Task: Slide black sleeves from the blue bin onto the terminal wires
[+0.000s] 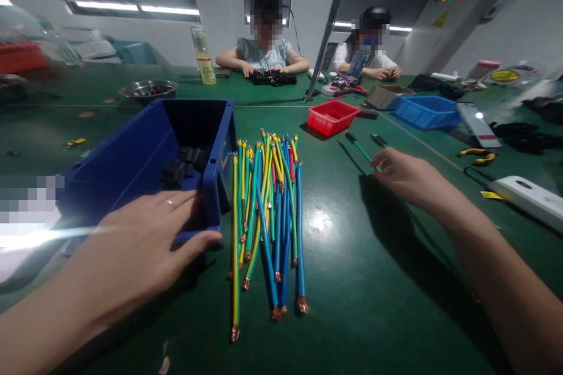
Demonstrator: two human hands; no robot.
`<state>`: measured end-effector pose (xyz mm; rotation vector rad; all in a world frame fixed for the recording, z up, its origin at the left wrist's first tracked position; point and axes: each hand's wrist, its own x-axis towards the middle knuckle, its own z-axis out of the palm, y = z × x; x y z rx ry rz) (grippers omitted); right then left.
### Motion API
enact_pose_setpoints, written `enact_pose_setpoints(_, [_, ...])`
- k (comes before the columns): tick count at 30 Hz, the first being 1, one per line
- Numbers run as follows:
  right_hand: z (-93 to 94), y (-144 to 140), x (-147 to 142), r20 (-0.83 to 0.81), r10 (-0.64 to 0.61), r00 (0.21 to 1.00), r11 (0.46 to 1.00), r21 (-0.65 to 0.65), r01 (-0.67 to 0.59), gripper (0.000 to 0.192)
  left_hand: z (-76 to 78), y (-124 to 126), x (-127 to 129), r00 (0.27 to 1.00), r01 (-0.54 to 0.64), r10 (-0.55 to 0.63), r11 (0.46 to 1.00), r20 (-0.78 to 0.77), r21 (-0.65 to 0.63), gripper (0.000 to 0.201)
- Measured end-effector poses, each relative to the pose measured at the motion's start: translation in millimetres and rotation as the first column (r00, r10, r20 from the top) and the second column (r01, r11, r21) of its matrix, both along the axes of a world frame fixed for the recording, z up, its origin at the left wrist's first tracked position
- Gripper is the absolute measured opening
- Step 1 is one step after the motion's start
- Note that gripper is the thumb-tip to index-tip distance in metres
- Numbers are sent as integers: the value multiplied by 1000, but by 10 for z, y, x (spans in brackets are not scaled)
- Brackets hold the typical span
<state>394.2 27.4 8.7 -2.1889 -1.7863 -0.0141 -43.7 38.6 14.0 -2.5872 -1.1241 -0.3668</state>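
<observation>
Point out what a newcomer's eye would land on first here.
Most likely the bundle of blue and green-and-yellow cables with bare copper ends, lying mid-table between the two hands. Next, the big dark blue bin on the left, with black pieces inside and the left hand at its near end. Then the small red tray beyond the cables, left of the right hand and its thin green wire.

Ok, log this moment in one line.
Left hand: partly inside dark blue bin | Right hand: holding green wire, black tip | Between hands: cables, bare copper ends | Beyond: red tray
</observation>
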Motion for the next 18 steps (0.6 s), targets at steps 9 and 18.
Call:
enact_pose_setpoints(9, [-83, -43, 269, 50, 14, 999, 986, -165, -6, 29, -110, -26, -53, 998, -62, 66, 984, 20, -167, 68])
enact_pose_setpoints(18, [-22, -105, 648, 123, -224, 967, 920, -302, 251, 20, -235, 2, -139, 996, -80, 84, 974, 13, -211, 60])
